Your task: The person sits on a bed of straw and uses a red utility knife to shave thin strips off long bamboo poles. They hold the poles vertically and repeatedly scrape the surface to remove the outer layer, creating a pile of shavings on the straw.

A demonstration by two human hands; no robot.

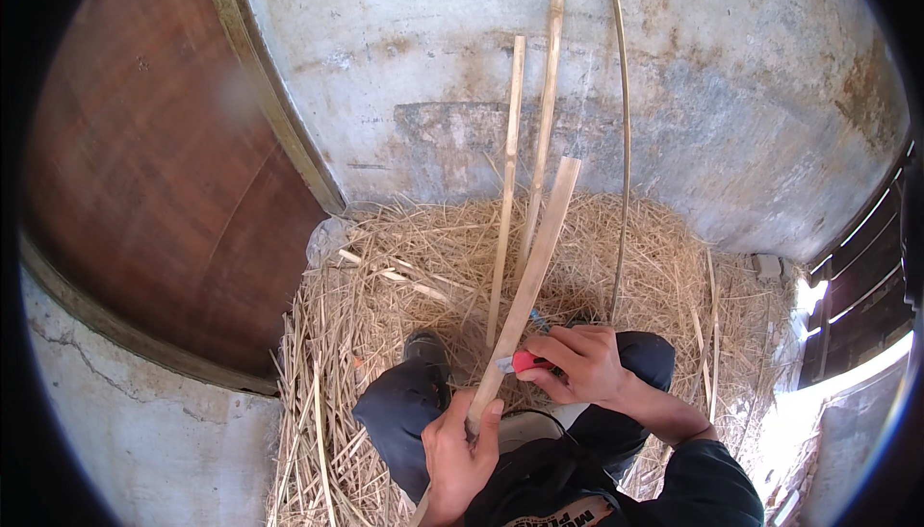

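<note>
My left hand (pixel 458 455) is closed around the lower part of a flat bamboo strip (pixel 541 248), which slants up and away toward the wall. In my right hand (pixel 580 365) is a red-handled utility knife (pixel 526 361), gripped between thumb and fingers. Its short blade points left and meets the strip's right edge, a little above my left hand. The strip's lower end is partly hidden by my left hand and clothing. Both hands are above my lap, between my bent knees.
Two bamboo poles (pixel 508 176) (pixel 549 94) and a thin curved stick (pixel 625 142) lean on the stained wall (pixel 462 75). Straw and split sticks (pixel 318 402) cover the floor. A brown door panel (pixel 173 161) stands left; dark slats (pixel 866 267) are at the right.
</note>
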